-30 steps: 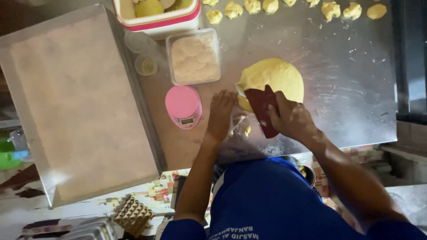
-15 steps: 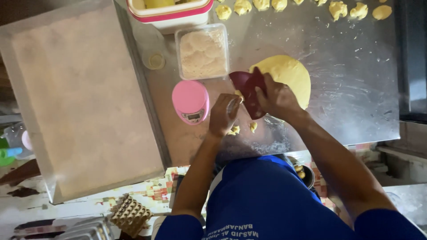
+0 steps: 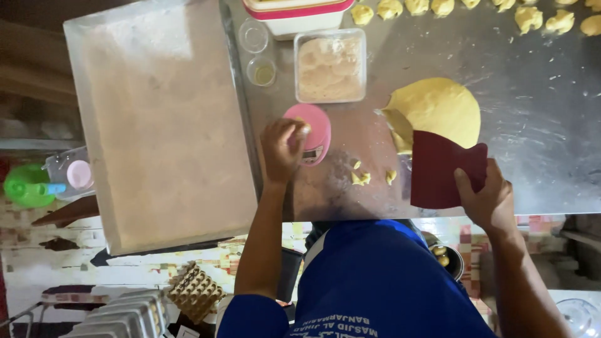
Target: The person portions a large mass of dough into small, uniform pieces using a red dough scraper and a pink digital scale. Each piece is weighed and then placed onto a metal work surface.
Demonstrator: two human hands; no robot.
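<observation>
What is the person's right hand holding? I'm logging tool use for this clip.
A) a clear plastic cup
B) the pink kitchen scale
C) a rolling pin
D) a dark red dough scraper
D: the right hand grips a dark red dough scraper just beside the big yellow dough mound, while the left hand is over the pink kitchen scale.

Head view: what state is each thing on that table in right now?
Left hand: closed on a small dough piece, over the pink scale.
Right hand: gripping the dark red scraper, flat side up.
Big dough mound: cut at its near edge.
Large tray: floured, nothing on it.
Clear tub: open, filled with crumbs.
Dough bits: loose on the table.
</observation>
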